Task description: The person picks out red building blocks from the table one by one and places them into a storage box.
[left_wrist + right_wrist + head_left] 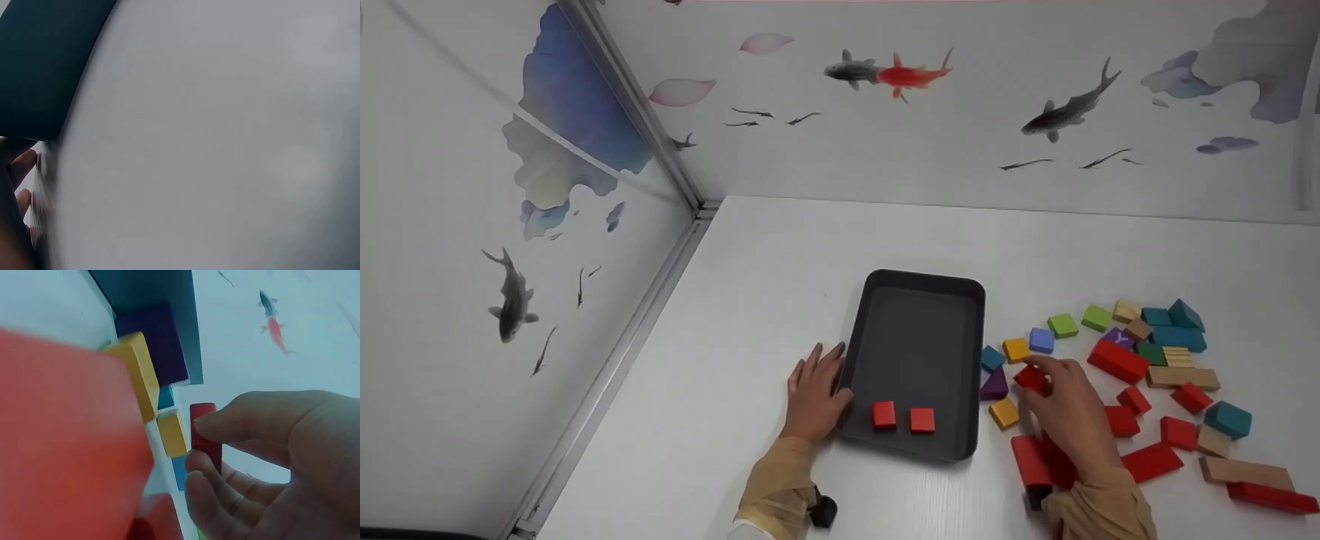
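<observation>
My right hand (1067,409) pinches a red block (1027,378) between thumb and fingers (199,492), right of the tray (913,349). Probably light, stiff, mildly slippery; opposite flat faces offer best hold. Left hand (814,395): fingers spread, at tray's left edge.

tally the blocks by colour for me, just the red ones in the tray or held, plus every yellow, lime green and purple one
Red blocks in the tray: 2
Red block held in the right hand: 1
Yellow blocks: 2
Lime green blocks: 2
Purple blocks: 2
Total: 9
</observation>
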A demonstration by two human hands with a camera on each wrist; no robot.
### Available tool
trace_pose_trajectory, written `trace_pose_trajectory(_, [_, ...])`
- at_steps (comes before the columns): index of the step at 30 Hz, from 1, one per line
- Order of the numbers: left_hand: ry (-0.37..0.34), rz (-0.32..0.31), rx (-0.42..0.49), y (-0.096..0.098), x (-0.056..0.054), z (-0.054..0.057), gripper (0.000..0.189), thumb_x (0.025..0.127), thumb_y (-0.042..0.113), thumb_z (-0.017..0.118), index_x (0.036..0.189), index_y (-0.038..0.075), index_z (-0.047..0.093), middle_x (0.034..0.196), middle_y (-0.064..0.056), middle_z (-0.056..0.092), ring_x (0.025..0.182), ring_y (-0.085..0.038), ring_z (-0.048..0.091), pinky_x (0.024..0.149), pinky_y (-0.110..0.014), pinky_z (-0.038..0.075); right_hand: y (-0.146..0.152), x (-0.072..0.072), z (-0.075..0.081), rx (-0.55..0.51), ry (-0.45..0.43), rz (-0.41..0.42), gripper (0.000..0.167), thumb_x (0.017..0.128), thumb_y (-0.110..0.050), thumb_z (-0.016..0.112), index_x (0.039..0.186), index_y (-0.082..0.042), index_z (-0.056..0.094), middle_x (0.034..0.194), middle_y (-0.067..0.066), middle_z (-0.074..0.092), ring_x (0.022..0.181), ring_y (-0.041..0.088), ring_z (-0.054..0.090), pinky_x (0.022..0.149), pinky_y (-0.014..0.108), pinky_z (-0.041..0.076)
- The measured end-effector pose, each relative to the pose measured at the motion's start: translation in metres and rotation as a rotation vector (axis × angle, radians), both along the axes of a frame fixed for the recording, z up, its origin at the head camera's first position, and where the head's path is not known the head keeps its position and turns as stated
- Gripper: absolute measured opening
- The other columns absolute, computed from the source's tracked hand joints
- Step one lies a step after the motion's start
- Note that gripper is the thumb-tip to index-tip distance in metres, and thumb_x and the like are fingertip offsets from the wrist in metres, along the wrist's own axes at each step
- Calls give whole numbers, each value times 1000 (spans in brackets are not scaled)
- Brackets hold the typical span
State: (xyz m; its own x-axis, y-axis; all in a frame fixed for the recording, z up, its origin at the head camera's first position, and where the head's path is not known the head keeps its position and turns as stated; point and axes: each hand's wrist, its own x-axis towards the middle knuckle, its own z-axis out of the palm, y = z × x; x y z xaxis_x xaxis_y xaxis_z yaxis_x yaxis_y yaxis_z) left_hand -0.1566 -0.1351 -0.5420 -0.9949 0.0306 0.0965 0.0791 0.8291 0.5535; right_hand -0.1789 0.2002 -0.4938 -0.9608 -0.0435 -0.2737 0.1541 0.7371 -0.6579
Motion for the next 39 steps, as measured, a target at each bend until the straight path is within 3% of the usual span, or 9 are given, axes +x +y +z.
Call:
trace_pose_trajectory(6, [7,-10,-2,-2,1,0,52,76,24,45,127,15,50,140,5,34,134,-21,15,104,-44,6,-8,3,5,-33,83,21,61,81,-25,65,134,-14,38,126,18,36,107,33,43,77,47,48])
trace_pose_trajectory(12, [-5,-14,-1,-2,2,-1,52,77,24,46,127,16,49,140,6,34,133,-22,15,104,-45,7,-21,9,9,-52,217,65,52,82,-19,64,130,-16,43,119,12,42,94,25,49,72,39,50])
trace_pose_trajectory(17, [-5,-10,5,-2,1,0,53,76,24,46,127,16,49,140,5,34,133,-21,15,104,-45,6,-40,10,8,-83,283,148,48,81,-18,66,125,-23,48,115,2,45,90,19,50,74,37,50])
trace_pose_trajectory(22, [0,-9,9,-2,0,0,53,76,23,46,128,17,48,140,6,34,134,-20,15,104,-45,6,-55,9,2,-94,284,247,48,78,-14,68,122,-22,51,115,0,47,98,19,49,81,40,48])
trace_pose_trajectory(28, [-11,2,0,-1,3,-2,52,77,22,46,128,16,49,140,7,34,134,-19,15,105,-43,6,-61,10,-7,-76,237,290,44,78,-14,69,119,-21,55,112,-1,49,98,17,49,82,39,47])
trace_pose_trajectory(39, [-3,1,-2,-1,1,-3,52,77,23,46,128,16,48,141,8,33,134,-18,14,105,-42,6,-65,11,-5,44,250,349,41,75,-23,71,114,-21,59,99,-6,54,89,13,46,77,32,47])
